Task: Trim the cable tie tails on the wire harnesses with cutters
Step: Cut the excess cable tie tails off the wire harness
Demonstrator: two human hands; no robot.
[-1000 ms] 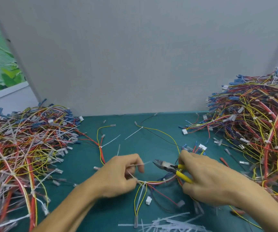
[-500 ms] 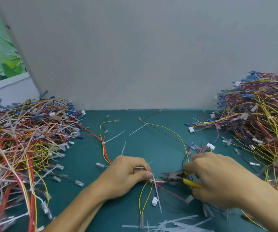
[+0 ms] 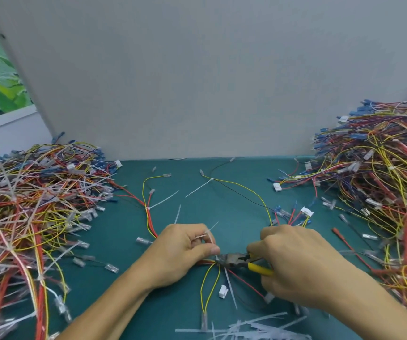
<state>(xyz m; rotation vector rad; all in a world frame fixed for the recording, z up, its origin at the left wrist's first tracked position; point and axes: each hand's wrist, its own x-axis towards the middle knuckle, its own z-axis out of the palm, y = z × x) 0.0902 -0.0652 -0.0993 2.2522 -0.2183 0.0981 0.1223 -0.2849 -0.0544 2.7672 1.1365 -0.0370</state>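
Head: right hand [image 3: 303,263] grips cutters [image 3: 236,260] at harness [image 3: 208,262].

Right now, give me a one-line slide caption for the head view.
The left hand grips a wire harness while the right hand holds yellow-handled cutters at its cable tie tail.

The teal work surface [image 3: 222,217] carries a pile of wire harnesses [image 3: 26,204] with long white tie tails at the left, a second pile [image 3: 381,192] at the right, a loose harness [image 3: 211,179] spread across the centre, and cut tie tails [image 3: 254,330] at the near edge.
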